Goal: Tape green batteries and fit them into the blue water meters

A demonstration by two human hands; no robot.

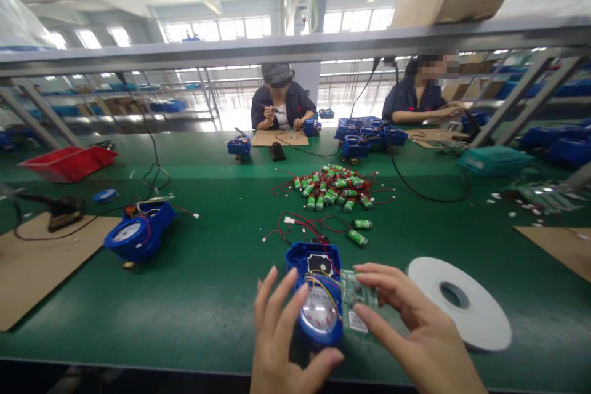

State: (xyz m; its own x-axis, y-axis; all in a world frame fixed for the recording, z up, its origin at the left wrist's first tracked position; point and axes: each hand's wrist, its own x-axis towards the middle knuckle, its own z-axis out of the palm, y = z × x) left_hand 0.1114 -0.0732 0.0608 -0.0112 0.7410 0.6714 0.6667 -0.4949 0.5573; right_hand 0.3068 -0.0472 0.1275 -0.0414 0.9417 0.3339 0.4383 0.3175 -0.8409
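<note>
A green circuit board (353, 301) with a white label is pinched between the thumb and fingers of my right hand (410, 326). It is held along the right side of a blue plastic housing (339, 320), which lies on the bench near the front edge. Inside the housing are a clear round cover (318, 308) and yellow and red wires. My left hand (284, 335) has its fingers spread at the left of the housing, holding nothing; whether its fingertips touch the housing I cannot tell. Red wires run from the housing's top toward two green batteries (357, 237).
Beyond lies a pile of green batteries (330, 188). A white tape roll (480, 314) sits at right, another blue housing (138, 234) at left near cardboard (50, 265). A red bin (69, 163) stands far left. Two people (281, 98) work across the bench under a shelf bar.
</note>
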